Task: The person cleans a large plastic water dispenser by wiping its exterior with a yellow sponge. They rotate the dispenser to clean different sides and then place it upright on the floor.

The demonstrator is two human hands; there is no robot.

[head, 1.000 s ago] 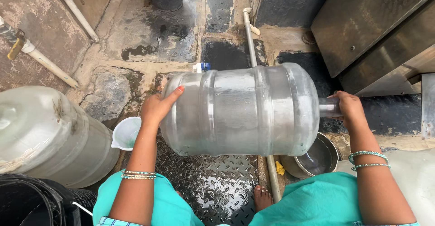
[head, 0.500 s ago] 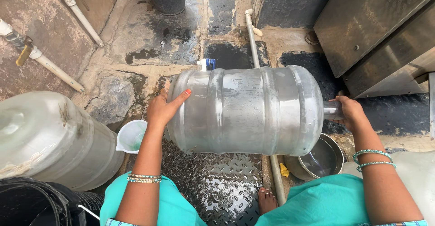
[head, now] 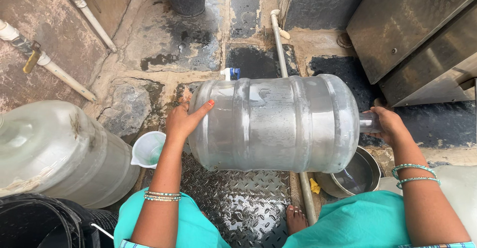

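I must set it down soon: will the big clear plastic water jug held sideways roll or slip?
The big clear plastic water jug is round-sided, so it would probably roll. It looks nearly empty, likely light. Its surface seems wet, possibly slippery.

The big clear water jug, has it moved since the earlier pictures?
Cannot tell: the water jug keeps its place over the steel bowl; only the camera seems shifted.
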